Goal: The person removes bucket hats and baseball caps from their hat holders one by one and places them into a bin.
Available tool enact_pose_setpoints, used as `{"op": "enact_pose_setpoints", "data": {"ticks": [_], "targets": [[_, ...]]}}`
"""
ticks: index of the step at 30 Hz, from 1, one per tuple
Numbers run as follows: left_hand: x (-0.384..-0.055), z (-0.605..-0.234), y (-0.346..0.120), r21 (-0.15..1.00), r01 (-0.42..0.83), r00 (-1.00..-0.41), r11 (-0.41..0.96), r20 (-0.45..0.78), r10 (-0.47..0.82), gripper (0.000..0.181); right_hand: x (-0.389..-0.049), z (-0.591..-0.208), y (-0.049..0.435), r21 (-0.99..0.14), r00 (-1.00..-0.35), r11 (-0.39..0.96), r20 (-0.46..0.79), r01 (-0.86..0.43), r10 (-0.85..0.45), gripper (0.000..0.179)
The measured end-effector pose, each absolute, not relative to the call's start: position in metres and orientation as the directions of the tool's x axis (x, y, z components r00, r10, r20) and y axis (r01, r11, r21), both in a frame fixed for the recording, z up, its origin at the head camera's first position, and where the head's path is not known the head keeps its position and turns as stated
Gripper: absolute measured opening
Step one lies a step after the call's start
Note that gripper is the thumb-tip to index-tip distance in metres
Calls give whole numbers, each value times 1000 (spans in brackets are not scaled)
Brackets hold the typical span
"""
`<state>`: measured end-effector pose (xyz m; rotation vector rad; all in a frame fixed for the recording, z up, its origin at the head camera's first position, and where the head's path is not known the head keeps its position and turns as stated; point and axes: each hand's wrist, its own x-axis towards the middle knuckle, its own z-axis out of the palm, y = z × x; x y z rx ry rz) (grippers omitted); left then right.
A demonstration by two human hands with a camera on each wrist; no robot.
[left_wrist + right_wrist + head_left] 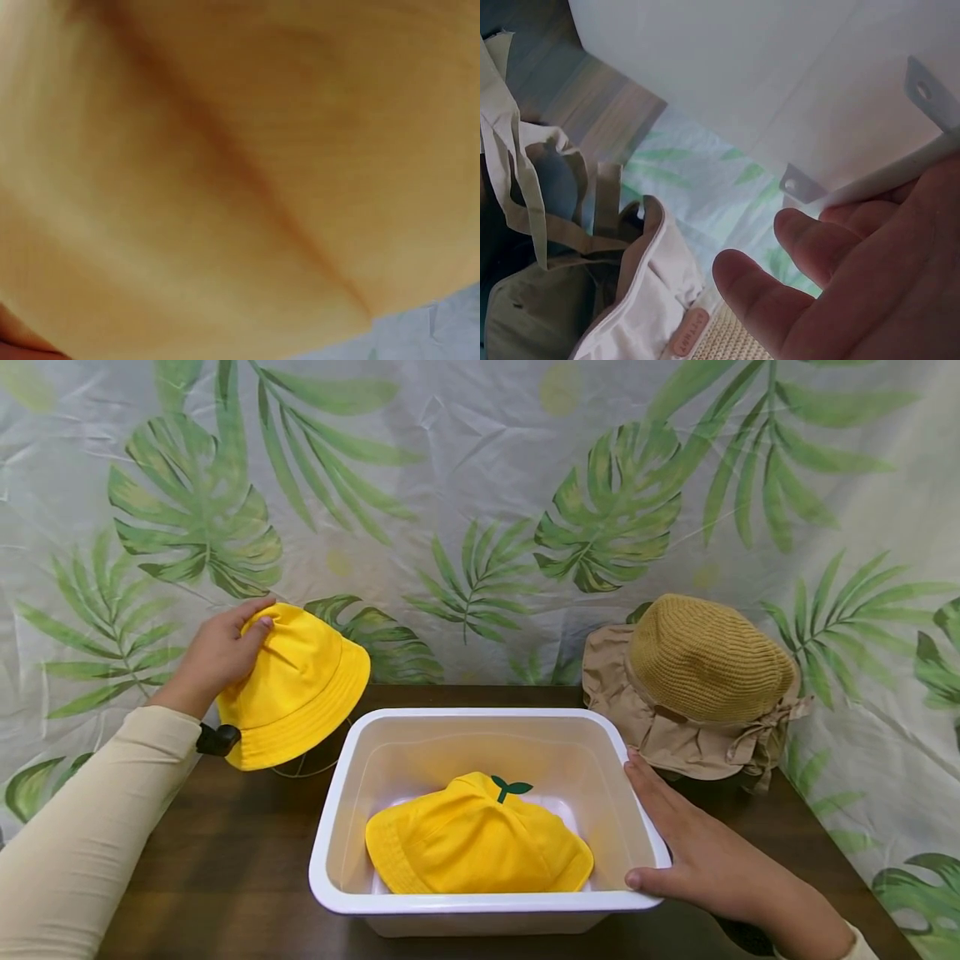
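Note:
My left hand pinches the crown of a yellow bucket hat, with a thin cord hanging below its brim. In the left wrist view that hat's cloth fills nearly everything, blurred. A second yellow hat, topped by a green sprout, lies in a white plastic tub. My right hand rests against the tub's right rim with thumb and fingers spread. From the right wrist, straight fingers show beside the tub's wall and under its rim.
Behind the tub on the right is a tan straw hat with a ruffled cloth brim and ties, raised above the dark wooden table. A leaf-print cloth hangs along the back and right side.

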<state>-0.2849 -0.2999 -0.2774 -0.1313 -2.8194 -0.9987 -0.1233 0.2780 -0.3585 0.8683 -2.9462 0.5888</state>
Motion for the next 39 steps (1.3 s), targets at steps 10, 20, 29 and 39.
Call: {"op": "enact_pose_setpoints", "data": {"ticks": [10, 20, 29, 39], "targets": [[-287, -267, -301, 621, 129, -985, 773, 168, 29, 57, -123, -359, 279, -377, -846, 764, 118, -523, -520, 107], [-284, -254, -301, 616, 172, -976, 768, 210, 49, 56, -122, -359, 278, -377, -847, 765, 122, -522, -517, 107], [-282, -250, -303, 611, 182, -971, 770, 236, 42, 55, -122, -360, 279, -379, -846, 763, 128, -524, -518, 108], [-278, -250, -313, 608, 151, -975, 779, 221, 16, 57, -123, -360, 279, -387, -847, 761, 120, -521, -519, 107]]}}
